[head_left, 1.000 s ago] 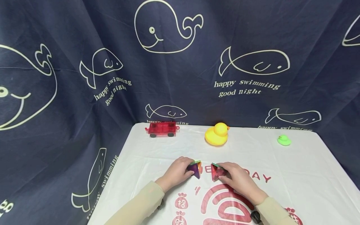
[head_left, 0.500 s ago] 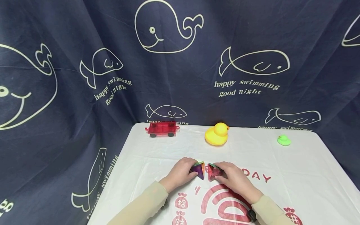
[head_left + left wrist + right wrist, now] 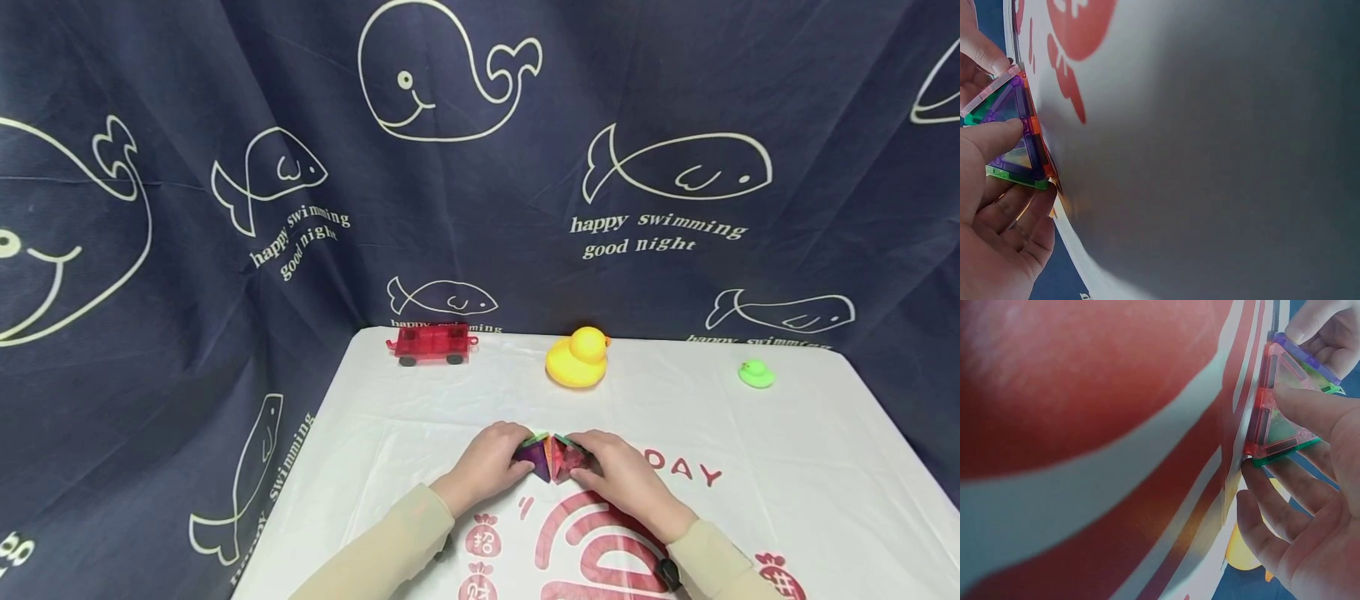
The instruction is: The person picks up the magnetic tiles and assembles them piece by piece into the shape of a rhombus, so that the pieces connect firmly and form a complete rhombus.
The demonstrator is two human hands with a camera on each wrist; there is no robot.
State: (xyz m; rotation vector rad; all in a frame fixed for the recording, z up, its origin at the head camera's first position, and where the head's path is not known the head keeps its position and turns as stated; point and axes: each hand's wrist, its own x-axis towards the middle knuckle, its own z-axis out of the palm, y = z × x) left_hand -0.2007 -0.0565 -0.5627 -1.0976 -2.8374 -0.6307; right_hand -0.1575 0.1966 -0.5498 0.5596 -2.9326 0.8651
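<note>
In the head view my left hand holds a small pyramid-like piece of magnetic tiles, pinched between thumb and fingers. Its near face is a purple triangle tile, with a green tile behind and orange along the base. Opposite it, my right hand grips a matching piece with a pinkish-red triangle tile in front and a dark green tile at the back. The two pieces stand on the white tabletop and meet edge to edge at the middle, touching or nearly so. Fingers hide their outer sides.
Along the table's far edge stand a red toy wagon, a yellow rubber duck and a small green duck. The cover has red prints. A dark blue curtain with fish drawings rises behind.
My left hand has moved right with the purple-faced piece, and my right hand slightly left with the red one. The gap between the tile pieces has closed.
</note>
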